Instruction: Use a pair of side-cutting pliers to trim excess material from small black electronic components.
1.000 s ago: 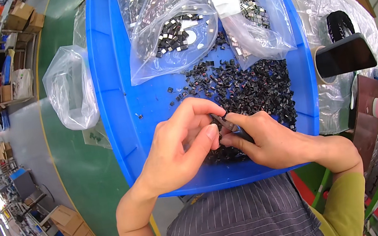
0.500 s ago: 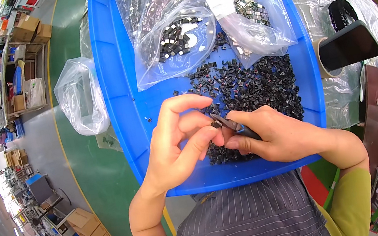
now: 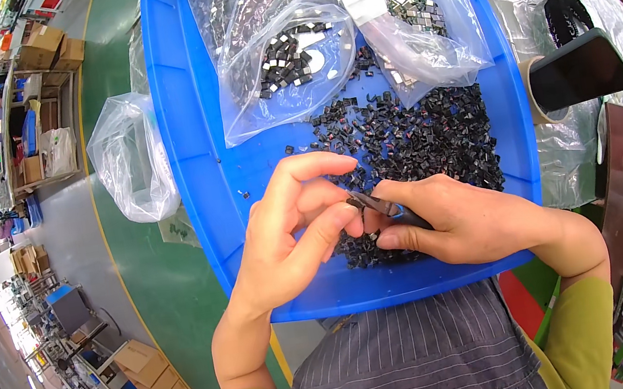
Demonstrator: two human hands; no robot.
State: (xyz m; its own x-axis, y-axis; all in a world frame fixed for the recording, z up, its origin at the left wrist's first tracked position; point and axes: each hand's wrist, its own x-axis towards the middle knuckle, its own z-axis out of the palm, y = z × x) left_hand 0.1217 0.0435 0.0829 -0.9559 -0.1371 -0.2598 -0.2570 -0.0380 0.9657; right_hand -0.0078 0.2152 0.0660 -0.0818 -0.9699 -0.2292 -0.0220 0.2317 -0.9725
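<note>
My left hand (image 3: 280,252) pinches a small black part between thumb and fingertips, mostly hidden by the fingers. My right hand (image 3: 466,217) is wrapped round a pair of small pliers (image 3: 404,215) with dark handles. Their jaws meet the pinched part; whether they are closed on it I cannot tell. Both hands are over the near part of a big blue tray (image 3: 193,144). Beneath and beyond them spreads a pile of small black pieces (image 3: 436,130).
Two clear plastic bags lie in the tray's far half: one bag (image 3: 255,118) with black-and-silver parts, another bag (image 3: 463,48) with similar parts. An empty-looking clear bag (image 3: 129,162) hangs outside the left rim. A phone (image 3: 582,74) leans beside a tape roll (image 3: 539,97) at right.
The plier tips have shifted slightly at the left fingertips, and the pinched part shows less. Both hands stay in nearly the same place.
</note>
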